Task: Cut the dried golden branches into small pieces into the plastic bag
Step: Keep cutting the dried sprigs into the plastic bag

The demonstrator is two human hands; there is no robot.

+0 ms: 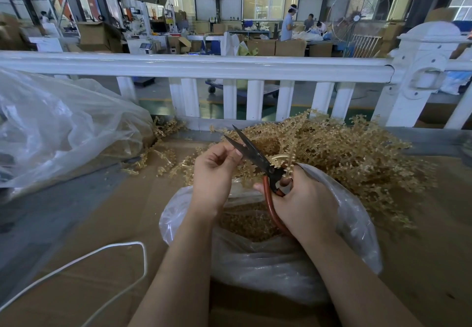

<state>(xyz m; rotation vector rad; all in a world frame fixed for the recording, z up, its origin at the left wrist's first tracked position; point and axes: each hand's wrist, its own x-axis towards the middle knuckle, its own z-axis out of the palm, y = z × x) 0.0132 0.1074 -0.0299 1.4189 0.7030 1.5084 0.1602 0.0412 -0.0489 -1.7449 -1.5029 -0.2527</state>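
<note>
Your right hand (304, 199) grips the red-handled black scissors (258, 159), blades parted; your left hand (214, 170) pinches one blade; the heap of dried golden branches (339, 152) lies just behind the open clear plastic bag (357, 224)

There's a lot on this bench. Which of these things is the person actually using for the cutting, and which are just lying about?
In use:
- scissors, blades open, gripped by the right hand
- left hand, fingers by the blades
- pile of golden branches
- plastic bag holding cut pieces

Lying about:
- white cord
- large clear bag, at left
- white railing
</note>
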